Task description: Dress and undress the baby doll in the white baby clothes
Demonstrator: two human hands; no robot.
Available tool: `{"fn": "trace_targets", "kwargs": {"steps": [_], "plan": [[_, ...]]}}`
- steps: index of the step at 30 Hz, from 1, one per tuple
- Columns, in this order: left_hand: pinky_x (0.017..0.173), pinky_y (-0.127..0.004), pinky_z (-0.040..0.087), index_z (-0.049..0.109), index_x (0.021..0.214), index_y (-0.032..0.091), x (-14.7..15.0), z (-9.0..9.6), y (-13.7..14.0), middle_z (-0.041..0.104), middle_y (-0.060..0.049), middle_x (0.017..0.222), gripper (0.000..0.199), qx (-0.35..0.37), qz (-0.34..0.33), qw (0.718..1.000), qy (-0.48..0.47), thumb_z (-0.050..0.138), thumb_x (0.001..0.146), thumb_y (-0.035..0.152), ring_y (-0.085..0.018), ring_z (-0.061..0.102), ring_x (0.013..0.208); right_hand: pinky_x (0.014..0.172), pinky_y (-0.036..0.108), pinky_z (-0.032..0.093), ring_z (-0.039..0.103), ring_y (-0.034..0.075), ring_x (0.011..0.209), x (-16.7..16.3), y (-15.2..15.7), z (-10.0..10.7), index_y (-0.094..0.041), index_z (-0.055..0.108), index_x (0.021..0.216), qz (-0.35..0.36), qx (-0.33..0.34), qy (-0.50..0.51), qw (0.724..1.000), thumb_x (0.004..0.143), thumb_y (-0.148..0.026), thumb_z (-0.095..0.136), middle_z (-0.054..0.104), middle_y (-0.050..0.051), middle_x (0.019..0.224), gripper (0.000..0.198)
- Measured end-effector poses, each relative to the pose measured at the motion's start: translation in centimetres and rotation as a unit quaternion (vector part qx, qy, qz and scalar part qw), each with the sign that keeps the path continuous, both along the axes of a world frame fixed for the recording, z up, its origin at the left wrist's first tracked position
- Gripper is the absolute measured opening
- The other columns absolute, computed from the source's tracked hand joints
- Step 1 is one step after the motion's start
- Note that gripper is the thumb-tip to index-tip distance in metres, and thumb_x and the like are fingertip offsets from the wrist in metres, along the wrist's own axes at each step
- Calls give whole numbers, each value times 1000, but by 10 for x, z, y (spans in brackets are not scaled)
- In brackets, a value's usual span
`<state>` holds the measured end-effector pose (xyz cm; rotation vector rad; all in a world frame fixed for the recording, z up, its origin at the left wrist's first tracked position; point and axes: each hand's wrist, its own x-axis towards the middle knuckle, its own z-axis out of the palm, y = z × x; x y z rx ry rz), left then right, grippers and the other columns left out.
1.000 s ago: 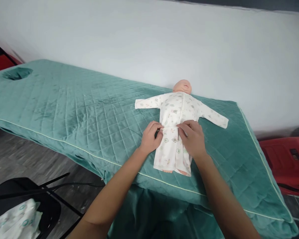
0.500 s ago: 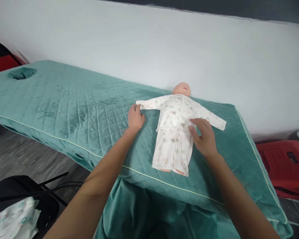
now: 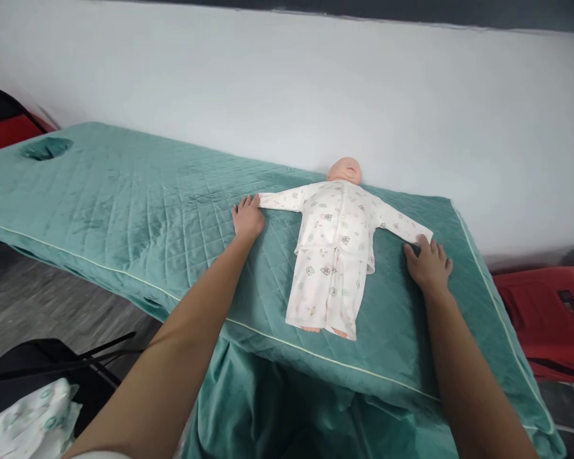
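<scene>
A baby doll (image 3: 345,170) lies on its back on the green quilted bed cover, its head toward the wall. It wears a white printed long-sleeved top (image 3: 337,217) and matching white trousers (image 3: 324,293), with the feet barely showing at the hems. Both sleeves are stretched out sideways. At the end of the sleeve on the left, my left hand (image 3: 249,218) rests with its fingers apart, touching the cuff. My right hand (image 3: 429,262) is at the other cuff, fingers spread against the sleeve end and the cover. Neither hand grips anything.
The green bed (image 3: 138,210) runs along a white wall (image 3: 277,89) and has a face hole (image 3: 46,148) at its far left. A black chair (image 3: 52,363) at lower left bears a white printed package (image 3: 31,421). A red case (image 3: 550,312) stands beyond the right edge.
My right hand has moved from the doll's side out to the right cuff. My left hand has shifted slightly outward at the left cuff. The doll lies as before.
</scene>
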<state>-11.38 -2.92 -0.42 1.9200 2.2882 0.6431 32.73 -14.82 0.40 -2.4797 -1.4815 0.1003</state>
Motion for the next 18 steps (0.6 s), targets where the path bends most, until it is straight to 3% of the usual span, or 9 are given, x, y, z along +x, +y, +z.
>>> {"fn": "trace_targets", "kwargs": {"steps": [11, 18], "plan": [[124, -54, 22, 53, 148, 24, -5, -6, 3, 45, -10, 159, 57, 15, -5, 1000, 9, 33, 95, 20, -30, 36, 149, 123, 61, 20, 24, 34, 154, -4, -1, 1, -16, 39, 156, -6, -5, -6, 1000, 101, -51, 32, 32, 14, 166, 66], [123, -53, 24, 51, 149, 23, -4, -5, 2, 46, -10, 158, 59, 17, -2, 1000, 16, 37, 92, 19, -31, 35, 149, 124, 59, 19, 25, 33, 154, -4, -1, -1, -14, 38, 156, -11, 0, -11, 1000, 101, -52, 32, 32, 14, 166, 67]]}}
